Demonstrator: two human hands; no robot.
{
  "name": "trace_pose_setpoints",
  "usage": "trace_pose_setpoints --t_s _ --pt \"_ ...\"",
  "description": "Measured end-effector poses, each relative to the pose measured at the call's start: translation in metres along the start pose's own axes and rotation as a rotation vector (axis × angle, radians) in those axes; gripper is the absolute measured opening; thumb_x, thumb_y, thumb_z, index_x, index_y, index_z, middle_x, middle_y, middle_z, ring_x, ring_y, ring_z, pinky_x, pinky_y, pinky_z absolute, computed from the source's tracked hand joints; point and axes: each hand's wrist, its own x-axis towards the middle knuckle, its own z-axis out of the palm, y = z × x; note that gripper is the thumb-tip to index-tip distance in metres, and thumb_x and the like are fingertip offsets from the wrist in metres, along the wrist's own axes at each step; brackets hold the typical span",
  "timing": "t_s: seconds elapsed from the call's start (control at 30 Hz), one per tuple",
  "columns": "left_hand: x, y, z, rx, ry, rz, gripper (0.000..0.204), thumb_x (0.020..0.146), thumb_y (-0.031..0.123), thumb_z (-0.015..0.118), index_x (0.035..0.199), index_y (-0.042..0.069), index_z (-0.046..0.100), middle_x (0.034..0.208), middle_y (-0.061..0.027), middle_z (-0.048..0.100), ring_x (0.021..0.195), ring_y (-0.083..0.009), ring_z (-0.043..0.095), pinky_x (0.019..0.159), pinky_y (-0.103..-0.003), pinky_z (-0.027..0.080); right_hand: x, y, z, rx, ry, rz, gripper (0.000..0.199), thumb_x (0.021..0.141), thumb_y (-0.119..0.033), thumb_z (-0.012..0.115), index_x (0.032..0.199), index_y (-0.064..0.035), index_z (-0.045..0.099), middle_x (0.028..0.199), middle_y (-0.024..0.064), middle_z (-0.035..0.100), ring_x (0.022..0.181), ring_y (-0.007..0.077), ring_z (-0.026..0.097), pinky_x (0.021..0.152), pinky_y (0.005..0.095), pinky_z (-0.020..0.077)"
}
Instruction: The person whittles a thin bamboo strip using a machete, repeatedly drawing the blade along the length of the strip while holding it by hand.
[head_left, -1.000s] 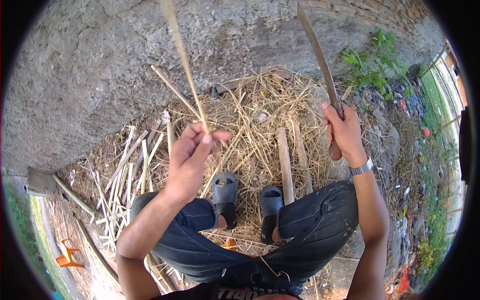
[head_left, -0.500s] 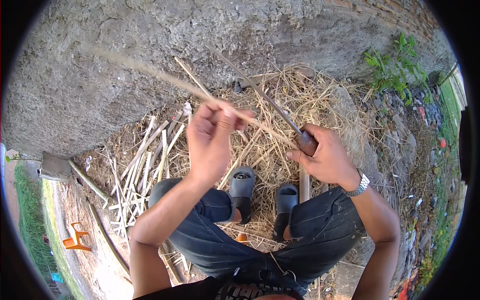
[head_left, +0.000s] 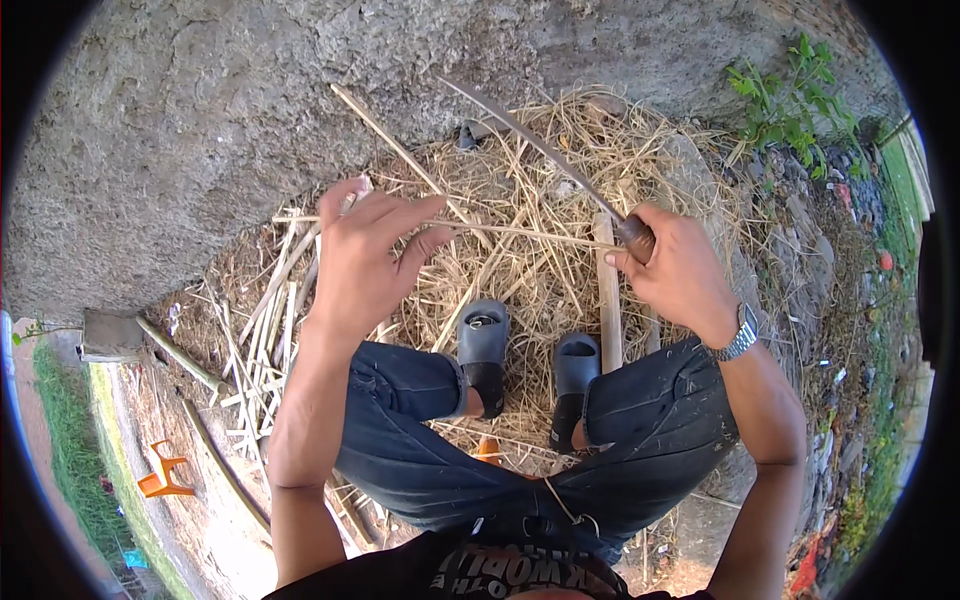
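Rough grey wall [head_left: 250, 120] fills the top of my remote view, above dry yellow straw [head_left: 555, 290]. Between the hands, nearly level above the straw, I have a slender, pale tan strip of split wood or bamboo [head_left: 530, 234]. My right hand [head_left: 680, 265] wraps the dark handle of a long, curved metal knife [head_left: 560, 162], thumb beside the strip's right end. My left hand [head_left: 365, 245] arches over the strip, fingers spread — whether they pinch it, I cannot tell. I judge the strip light, springy and prone to splinter, best held lightly near an end; the knife looks heavier — handle only. I make out no container; pale split sticks [head_left: 265, 330] lie loosely heaped at left.
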Motion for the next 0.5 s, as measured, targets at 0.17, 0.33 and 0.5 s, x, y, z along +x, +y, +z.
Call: trace_pose_setpoints --t_s 0.17,0.33,0.5 --pt "-0.015 0.006 0.012 -0.233 -0.068 -0.062 0.016 0.086 0.002 0.080 0.101 0.006 0.083 0.088 -0.0118 0.080 0.071 -0.0216 0.076 0.059 -0.032 0.057 0.001 0.008 -0.003 -0.031 0.093 -0.034 0.034 0.084 -0.020 0.085 0.091 0.0013 0.059 0.072 0.0233 0.064 0.074 0.0465 0.066 0.067 0.0518 0.0486" --pt "-0.012 0.018 0.019 -0.217 -0.100 -0.176 0.014 0.093 0.002 0.075 0.105 0.004 0.082 0.088 -0.0123 0.079 0.063 -0.0169 0.070 0.057 -0.030 0.054 0.002 0.014 -0.004 -0.003 0.222 -0.079 0.037 0.082 -0.020 0.088 0.098 0.0012 0.063 0.100 0.0231 0.069 0.080 0.0413 0.067 0.071 0.0490 0.0502" --pt "-0.009 0.026 0.030 -0.416 -0.186 -0.254 0.020 0.100 0.004 0.068 0.118 0.004 0.077 0.087 -0.0086 0.079 0.060 -0.0097 0.063 0.057 -0.029 0.052 0.000 0.015 -0.005 -0.088 0.604 -0.283 0.043 0.085 -0.029 0.088 0.106 0.0012 0.066 0.134 0.0189 0.062 0.089 0.0344 0.070 0.077 0.0447 0.0544"
